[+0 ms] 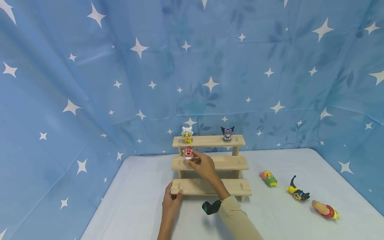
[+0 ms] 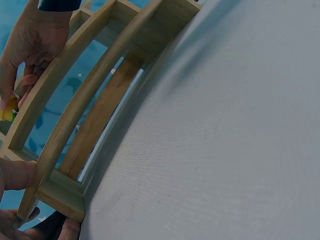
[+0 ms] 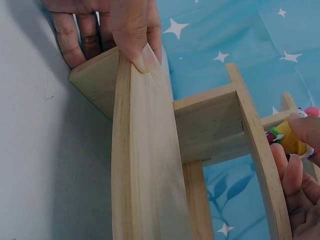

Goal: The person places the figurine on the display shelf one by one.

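Observation:
My right hand point(image 1: 204, 165) pinches a small red and pink figurine point(image 1: 188, 153) with a white base, upright at the left end of the middle shelf point(image 1: 225, 163). In the right wrist view the figurine point(image 3: 290, 140) shows a yellow back between thumb and fingers. My left hand point(image 1: 171, 203) grips the left end of the bottom shelf point(image 1: 210, 187) of the wooden stepped stand, thumb on top. From the right wrist view, that left hand's thumb point(image 3: 132, 40) presses on the board while other fingers rest by the side support.
On the top shelf point(image 1: 207, 141) stand a white-and-yellow figurine point(image 1: 187, 134) at left and a black-eared purple figurine point(image 1: 227, 134) at right. Right of the stand lie a pink-green figurine point(image 1: 268, 178), a black-yellow one point(image 1: 298, 194) and a red-brown one point(image 1: 325, 210). A starry blue curtain point(image 1: 168, 83) hangs behind.

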Demonstrator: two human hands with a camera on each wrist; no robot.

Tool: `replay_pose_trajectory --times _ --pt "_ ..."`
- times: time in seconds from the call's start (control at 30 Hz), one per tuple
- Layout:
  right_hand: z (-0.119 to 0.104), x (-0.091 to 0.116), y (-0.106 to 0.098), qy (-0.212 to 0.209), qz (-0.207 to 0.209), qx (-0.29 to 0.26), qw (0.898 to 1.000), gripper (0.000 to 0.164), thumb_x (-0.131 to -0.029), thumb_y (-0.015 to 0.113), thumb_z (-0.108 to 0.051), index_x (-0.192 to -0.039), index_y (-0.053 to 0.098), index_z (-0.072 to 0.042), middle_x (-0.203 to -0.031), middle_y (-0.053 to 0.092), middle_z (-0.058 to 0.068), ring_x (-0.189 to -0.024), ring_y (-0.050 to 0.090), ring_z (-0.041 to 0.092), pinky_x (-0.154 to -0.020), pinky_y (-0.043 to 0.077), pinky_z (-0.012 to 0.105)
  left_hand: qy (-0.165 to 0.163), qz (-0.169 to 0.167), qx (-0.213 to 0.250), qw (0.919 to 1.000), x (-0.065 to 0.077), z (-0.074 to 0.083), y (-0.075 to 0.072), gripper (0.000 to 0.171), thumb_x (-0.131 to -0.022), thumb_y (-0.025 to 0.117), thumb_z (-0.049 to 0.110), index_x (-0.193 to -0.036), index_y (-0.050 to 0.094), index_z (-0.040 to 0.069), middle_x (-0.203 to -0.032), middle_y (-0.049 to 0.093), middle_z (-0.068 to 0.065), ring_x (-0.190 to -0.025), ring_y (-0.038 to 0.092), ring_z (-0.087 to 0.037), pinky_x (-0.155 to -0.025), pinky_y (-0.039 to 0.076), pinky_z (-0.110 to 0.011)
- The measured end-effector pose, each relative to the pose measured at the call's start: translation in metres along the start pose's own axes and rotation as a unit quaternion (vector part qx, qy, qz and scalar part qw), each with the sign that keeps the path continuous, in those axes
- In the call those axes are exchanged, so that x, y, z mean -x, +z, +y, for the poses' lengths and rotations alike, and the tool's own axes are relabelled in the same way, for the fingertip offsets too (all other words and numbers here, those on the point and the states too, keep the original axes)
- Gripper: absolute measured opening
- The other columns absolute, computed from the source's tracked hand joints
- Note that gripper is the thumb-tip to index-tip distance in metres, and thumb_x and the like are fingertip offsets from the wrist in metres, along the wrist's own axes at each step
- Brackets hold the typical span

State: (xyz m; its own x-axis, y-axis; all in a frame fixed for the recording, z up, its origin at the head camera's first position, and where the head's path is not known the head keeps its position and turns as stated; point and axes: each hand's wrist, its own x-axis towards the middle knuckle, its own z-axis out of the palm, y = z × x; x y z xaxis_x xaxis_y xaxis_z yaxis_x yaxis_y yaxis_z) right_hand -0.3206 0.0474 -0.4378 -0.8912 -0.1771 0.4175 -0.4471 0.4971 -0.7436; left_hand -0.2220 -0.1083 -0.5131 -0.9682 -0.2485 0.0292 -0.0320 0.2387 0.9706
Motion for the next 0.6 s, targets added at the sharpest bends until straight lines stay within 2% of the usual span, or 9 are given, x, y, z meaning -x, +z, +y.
replay_pose_trajectory --times 0.37,0.6 --pt "-0.0002 0.0012 -0.0001 0.008 0.001 -0.011 1.000 0.056 -0.087 0.074 -0.028 -0.137 0.057 -0.008 -0.112 0.072 0.008 -0.083 0.070 0.019 -0.066 0.056 0.030 -0.013 0.004 -0.005 0.9999 -0.0013 -0.0007 0.0002 0.068 -0.095 0.063 0.028 -0.150 0.031 0.004 -0.151 0.037 -0.028 -0.140 0.031 -0.051 -0.111 0.027 -0.068" --pt "-0.0022 -0.0004 0.0003 0.010 0.004 -0.011 1.000 0.055 -0.087 0.074 -0.028 -0.136 0.057 -0.009 -0.116 0.071 0.009 -0.086 0.071 0.021 -0.068 0.057 0.032 -0.004 0.000 -0.002 1.0000 -0.0010 -0.0005 -0.0003 0.067 -0.095 0.062 0.027 -0.150 0.031 0.004 -0.150 0.039 -0.029 -0.138 0.035 -0.052 -0.108 0.030 -0.069"
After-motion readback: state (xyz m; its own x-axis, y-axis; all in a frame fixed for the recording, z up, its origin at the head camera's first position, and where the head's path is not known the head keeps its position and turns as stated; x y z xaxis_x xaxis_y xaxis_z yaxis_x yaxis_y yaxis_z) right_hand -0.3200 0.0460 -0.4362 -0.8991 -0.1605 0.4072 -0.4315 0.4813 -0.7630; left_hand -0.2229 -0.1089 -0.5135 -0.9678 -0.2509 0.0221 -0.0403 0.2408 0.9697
